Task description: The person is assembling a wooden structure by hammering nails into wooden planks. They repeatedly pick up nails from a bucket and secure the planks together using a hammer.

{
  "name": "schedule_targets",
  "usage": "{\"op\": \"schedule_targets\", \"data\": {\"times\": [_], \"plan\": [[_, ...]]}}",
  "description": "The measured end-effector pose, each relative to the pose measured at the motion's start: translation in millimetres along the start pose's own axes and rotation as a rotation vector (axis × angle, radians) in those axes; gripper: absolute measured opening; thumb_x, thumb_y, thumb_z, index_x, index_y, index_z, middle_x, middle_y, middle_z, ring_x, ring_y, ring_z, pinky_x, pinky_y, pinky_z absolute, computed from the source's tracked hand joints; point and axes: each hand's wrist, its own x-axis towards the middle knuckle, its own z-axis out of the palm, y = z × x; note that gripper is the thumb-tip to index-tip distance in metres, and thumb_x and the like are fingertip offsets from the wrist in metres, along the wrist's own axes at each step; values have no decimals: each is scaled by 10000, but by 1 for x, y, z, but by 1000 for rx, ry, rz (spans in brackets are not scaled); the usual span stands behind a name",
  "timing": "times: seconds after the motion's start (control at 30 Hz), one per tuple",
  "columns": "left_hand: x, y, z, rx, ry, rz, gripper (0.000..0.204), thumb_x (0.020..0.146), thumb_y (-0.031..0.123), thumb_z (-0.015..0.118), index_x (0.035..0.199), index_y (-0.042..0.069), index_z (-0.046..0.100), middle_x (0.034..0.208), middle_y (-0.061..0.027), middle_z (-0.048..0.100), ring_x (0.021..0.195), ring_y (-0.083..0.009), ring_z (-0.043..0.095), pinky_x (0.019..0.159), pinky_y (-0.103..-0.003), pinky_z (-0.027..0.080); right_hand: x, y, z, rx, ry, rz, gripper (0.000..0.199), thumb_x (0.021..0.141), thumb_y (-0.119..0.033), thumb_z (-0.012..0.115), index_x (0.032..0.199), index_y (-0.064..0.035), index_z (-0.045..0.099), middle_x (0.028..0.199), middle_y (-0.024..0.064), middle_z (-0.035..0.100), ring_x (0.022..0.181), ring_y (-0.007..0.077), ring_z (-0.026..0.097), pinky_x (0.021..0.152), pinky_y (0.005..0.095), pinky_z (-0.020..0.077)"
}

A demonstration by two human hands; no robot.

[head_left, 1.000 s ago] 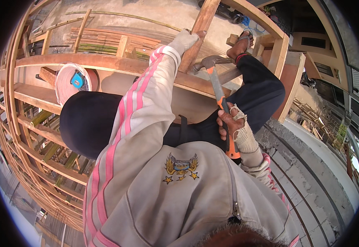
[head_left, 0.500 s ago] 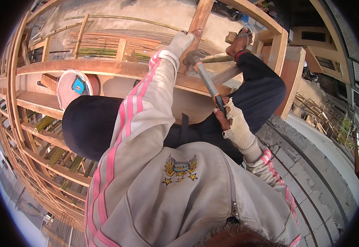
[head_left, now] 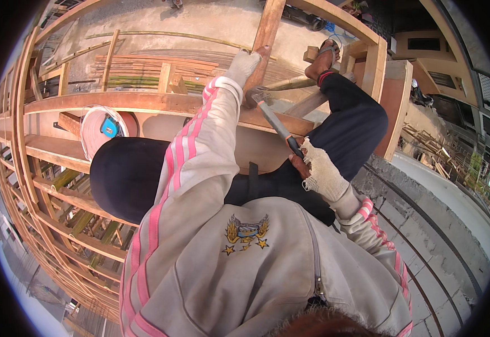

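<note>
Down and toward the foot of the upright timber (head_left: 268,31) my hammer (head_left: 277,121) has swung, its head raised and well apart from that wood a second ago and now right beside it; my right hand (head_left: 323,173) has turned so that the glove's back shows. Those fingers are wrapped around the dark grip, mostly hidden by the fingerless glove, and the handle's butt is out of sight. Whether the steel touches wood, I cannot tell. My left hand (head_left: 244,66) is closed on the timber's edge, one bare digit on its face, the other fingertips hidden from view. The timber's top is cut off by the upper edge, and its lower end is hard to make out behind the hammer head.

Below it runs a long wooden beam (head_left: 121,102), partly covered by my left sleeve. A pale bucket (head_left: 90,137) with a blue tape measure (head_left: 109,127) stands near my left knee. Beyond lie stacked planks (head_left: 149,64) on sunlit bare ground (head_left: 200,21). Timber framing (head_left: 82,196) fills the left side; grey blockwork (head_left: 408,236) lies at my right, blurring into the dark rim.
</note>
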Motion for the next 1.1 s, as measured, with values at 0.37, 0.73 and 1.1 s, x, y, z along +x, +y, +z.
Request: {"op": "schedule_targets", "data": {"times": [0.37, 0.73, 1.1], "plan": [[1, -9, 0, -58, -76, 73, 939, 811, 668, 738, 1162, -194, 613, 1082, -262, 669, 950, -273, 659, 822, -383, 529, 1, -7, -13, -122, 74, -110, 270, 969, -165, 654, 1162, 2, 565, 796, 229, 642, 728, 432, 650, 630, 457, 485], [19, -38, -7, -118, 78, -42, 937, 802, 640, 772, 1188, -199, 616, 1099, -285, 681, 1033, -305, 653, 913, -401, 507, 13, -16, -28, -82, 7, 27, 355, 992, -215, 628, 1283, -22, 565, 873, 187, 649, 817, 297, 659, 792, 416, 508], [7, -36, -8, -40, 10, -95, 983, 800, 670, 761, 1189, -210, 564, 1097, -305, 659, 1021, -316, 655, 881, -383, 521, 78, -12, -65, 468, 121, 328, 397, 987, -293, 688, 1289, -100, 516, 673, -47, 453, 454, 58, 443, 406, 241, 353]]}}
